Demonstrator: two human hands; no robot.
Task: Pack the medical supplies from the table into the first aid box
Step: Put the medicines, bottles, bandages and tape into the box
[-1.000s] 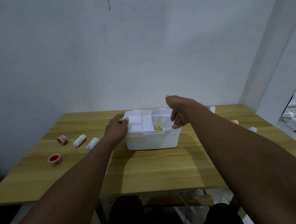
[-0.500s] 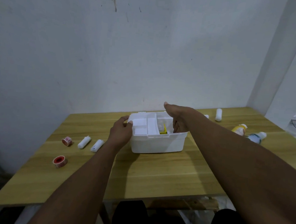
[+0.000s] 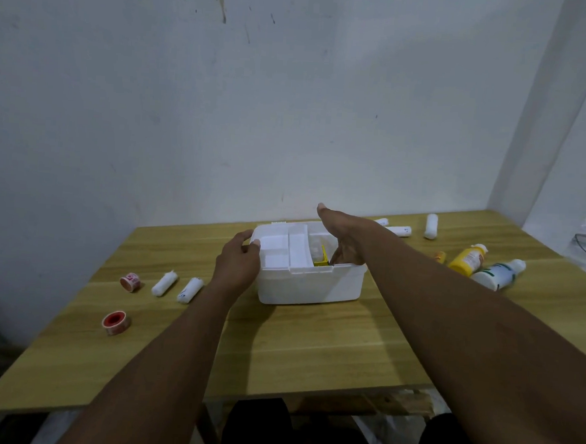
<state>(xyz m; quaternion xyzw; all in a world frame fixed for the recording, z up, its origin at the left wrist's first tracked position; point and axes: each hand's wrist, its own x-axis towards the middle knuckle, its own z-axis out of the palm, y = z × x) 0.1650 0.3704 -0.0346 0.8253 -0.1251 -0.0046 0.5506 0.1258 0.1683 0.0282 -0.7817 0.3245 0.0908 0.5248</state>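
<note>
The white first aid box (image 3: pixel 310 286) stands open mid-table, with a divided tray on its left side and a yellow item (image 3: pixel 321 260) in its right compartment. My left hand (image 3: pixel 237 261) grips the box's left end, thumb on the rim. My right hand (image 3: pixel 343 240) reaches over the far rim with its fingers pointing down into the right compartment; the box wall hides the fingertips. On the table to the left lie two bandage rolls (image 3: pixel 164 283) (image 3: pixel 190 289) and two red tape rolls (image 3: pixel 130 281) (image 3: pixel 116 322).
Right of the box lie a yellow bottle (image 3: pixel 467 260), a white bottle (image 3: pixel 497 275), a small orange item (image 3: pixel 439 256) and white bandage rolls (image 3: pixel 431 226) (image 3: pixel 401 231). A wall runs close behind the wooden table (image 3: pixel 311 346), and a corner pillar stands at the right.
My right hand has dropped from above the box's rim into the right compartment. The view has swung right, bringing the bottles into sight. My left hand has stayed on the box.
</note>
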